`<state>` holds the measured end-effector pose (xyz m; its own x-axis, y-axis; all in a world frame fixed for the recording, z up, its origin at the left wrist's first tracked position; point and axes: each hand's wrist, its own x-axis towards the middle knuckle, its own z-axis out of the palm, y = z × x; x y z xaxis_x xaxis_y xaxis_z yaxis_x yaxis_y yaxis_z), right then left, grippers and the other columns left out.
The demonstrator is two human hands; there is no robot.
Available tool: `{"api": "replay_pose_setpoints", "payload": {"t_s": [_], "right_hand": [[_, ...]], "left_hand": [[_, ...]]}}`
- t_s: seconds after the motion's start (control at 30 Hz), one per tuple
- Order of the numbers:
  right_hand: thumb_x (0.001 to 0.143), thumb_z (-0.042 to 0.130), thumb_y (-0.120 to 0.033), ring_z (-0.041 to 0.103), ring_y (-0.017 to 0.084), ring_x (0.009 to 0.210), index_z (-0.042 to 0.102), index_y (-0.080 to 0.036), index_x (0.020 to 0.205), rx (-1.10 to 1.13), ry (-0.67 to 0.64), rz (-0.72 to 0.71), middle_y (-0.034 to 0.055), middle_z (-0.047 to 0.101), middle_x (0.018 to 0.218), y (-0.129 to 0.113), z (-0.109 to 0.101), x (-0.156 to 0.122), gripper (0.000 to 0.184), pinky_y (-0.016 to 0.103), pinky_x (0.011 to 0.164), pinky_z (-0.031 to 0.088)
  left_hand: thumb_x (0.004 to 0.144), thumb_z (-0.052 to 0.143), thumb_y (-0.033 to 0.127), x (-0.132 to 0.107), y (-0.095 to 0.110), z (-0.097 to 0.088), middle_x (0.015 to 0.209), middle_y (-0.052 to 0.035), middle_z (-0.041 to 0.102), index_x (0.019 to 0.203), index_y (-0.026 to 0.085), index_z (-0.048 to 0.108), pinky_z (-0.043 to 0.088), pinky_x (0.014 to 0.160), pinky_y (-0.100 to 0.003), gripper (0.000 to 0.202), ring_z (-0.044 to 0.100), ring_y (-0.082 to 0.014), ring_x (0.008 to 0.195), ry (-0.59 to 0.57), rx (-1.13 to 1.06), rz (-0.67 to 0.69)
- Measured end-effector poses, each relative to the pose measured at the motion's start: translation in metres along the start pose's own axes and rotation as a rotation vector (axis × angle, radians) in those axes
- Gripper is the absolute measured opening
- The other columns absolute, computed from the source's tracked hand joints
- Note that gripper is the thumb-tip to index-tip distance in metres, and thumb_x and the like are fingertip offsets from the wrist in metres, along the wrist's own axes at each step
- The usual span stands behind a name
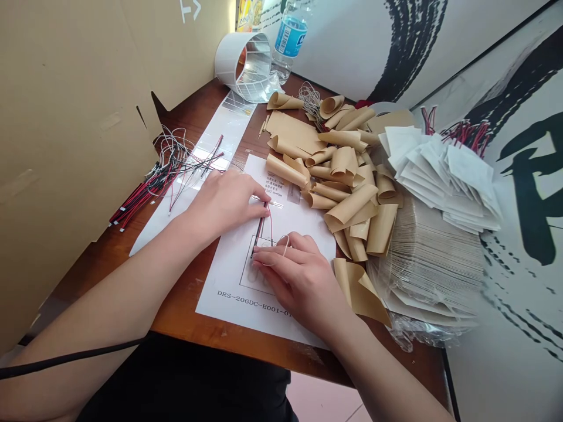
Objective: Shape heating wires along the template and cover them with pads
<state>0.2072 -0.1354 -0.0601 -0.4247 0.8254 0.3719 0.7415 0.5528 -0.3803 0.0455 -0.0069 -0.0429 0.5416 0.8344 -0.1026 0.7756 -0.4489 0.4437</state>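
My left hand (226, 202) rests knuckles-up on a white printed sheet (229, 281), fingers curled and pressed on a thin red and black wire (263, 225). My right hand (299, 272) lies flat below it, fingers together, pressing a small pale patch onto the sheet's drawn rectangle. The wire runs between both hands. What lies under the right fingers is mostly hidden.
Curled brown backing papers (338, 176) pile up right of the sheet. A stack of white patches with red leads (444, 170) sits on a bagged stack (431, 264). A wire bundle (162, 170) lies left. A label roll (244, 58) and water bottle (288, 35) stand behind. Cardboard wall (65, 117) at left.
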Motion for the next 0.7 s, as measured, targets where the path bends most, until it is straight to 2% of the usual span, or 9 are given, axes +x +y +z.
{"api": "replay_pose_setpoints", "payload": {"t_s": [0.17,0.33,0.7], "right_hand": [[0.099,0.062,-0.015,0.05,0.017,0.074,0.072,-0.02,0.092,-0.001,0.001,-0.013,0.0013,0.082,0.097,0.001,-0.001,-0.001,0.013,0.033,0.068,0.04],[0.097,0.063,-0.012,0.049,0.016,0.071,0.07,-0.02,0.093,0.003,-0.004,-0.018,0.0003,0.082,0.095,-0.001,-0.002,-0.002,0.011,0.032,0.068,0.038],[0.096,0.062,-0.009,0.049,0.015,0.068,0.068,-0.021,0.096,0.017,-0.018,-0.026,-0.0009,0.082,0.1,-0.002,0.001,-0.002,0.014,0.033,0.069,0.04]], "left_hand": [[0.08,0.073,0.054,-0.004,0.0,-0.006,0.099,-0.0042,0.079,0.122,0.035,0.076,0.041,0.105,-0.048,0.046,0.066,-0.0303,0.109,-0.088,0.023,-0.005],[0.077,0.073,0.054,-0.008,0.005,-0.009,0.087,-0.0035,0.076,0.129,0.034,0.071,0.041,0.102,-0.049,0.056,0.068,-0.0303,0.104,-0.132,0.053,-0.02],[0.074,0.075,0.057,-0.012,0.005,-0.013,0.095,-0.0051,0.076,0.138,0.032,0.065,0.038,0.103,-0.05,0.069,0.067,-0.0318,0.107,-0.198,0.047,0.009]]}}
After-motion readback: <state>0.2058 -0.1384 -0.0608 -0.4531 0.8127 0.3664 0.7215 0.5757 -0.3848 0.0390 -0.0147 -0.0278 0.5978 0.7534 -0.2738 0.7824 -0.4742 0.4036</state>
